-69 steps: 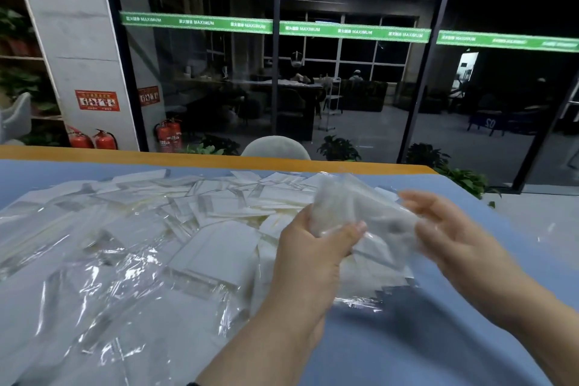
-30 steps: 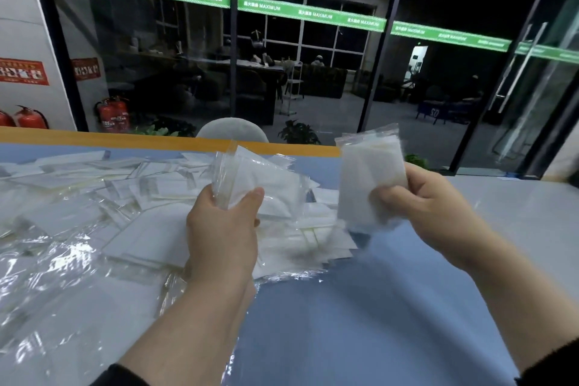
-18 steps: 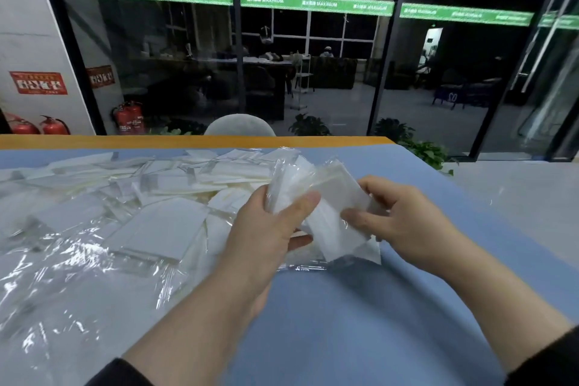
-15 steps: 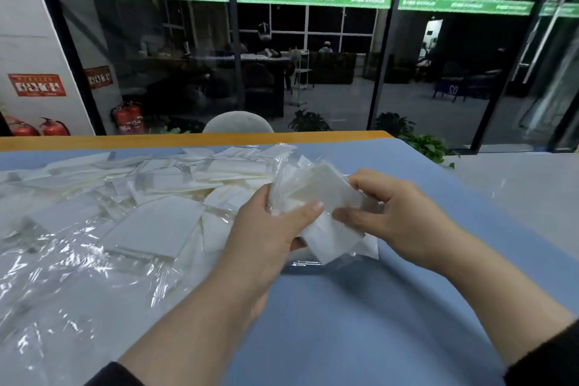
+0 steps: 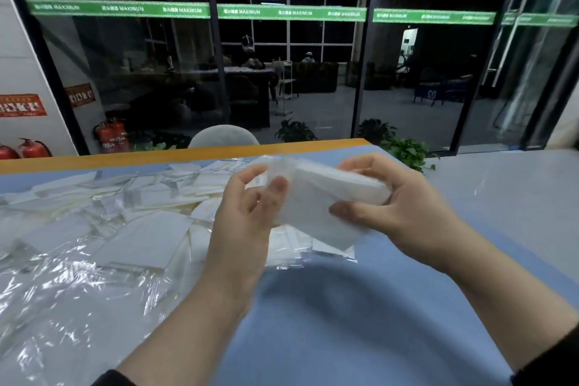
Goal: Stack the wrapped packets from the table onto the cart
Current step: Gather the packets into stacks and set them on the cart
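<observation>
A small stack of white packets in clear wrap [image 5: 326,200] hangs above the blue table [image 5: 329,323], held between both hands. My right hand [image 5: 404,213] grips its right side, thumb underneath and fingers over the top. My left hand [image 5: 247,219] touches its left edge with thumb and fingertips, fingers loosely curled. A wide heap of wrapped packets [image 5: 103,229] covers the left half of the table. No cart is in view.
The table's far edge is an orange wooden strip [image 5: 188,152]. Behind it stand a pale chair back [image 5: 224,136], potted plants [image 5: 404,150] and a dark glass wall [image 5: 282,56]. Red fire extinguishers [image 5: 111,135] sit at the left.
Both hands have brought their packets together into one stack, now gripped mainly by the right hand. The stack has risen a little above the heap.
</observation>
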The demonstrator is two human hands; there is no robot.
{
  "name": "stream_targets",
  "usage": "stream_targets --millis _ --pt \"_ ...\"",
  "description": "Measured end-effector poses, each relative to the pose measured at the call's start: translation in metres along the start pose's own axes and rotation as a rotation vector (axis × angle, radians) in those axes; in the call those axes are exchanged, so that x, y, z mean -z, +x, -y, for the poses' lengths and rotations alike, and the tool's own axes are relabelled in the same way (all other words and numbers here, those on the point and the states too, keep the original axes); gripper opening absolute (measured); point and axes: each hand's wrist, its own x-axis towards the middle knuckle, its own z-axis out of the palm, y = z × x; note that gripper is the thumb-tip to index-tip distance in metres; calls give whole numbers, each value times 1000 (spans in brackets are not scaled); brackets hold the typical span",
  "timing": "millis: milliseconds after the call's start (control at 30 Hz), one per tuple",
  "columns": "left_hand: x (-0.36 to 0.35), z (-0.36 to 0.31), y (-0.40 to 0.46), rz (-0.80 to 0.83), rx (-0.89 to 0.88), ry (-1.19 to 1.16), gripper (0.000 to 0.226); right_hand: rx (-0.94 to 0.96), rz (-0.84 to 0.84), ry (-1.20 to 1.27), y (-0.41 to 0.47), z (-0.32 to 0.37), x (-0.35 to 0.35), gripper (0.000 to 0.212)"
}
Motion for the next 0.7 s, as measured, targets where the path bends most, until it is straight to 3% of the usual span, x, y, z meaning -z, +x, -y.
stream_targets --millis 67,167,333,467,700 --pt "-5 -10 -8 8 -57 75 61 17 55 -189 -18 12 10 35" --pt "-21 -23 -25 71 56 152 69 28 81 -339 -48 21 11 37" --pt "-38 1 -48 -20 263 243 12 41 97 -536 -82 -21 7 41" --pt "-43 10 -54 -81 203 235 14 8 -16 -455 -98 -32 9 53" --pt "-54 17 -75 4 105 355 20 78 55 -481 -112 -33 3 48"
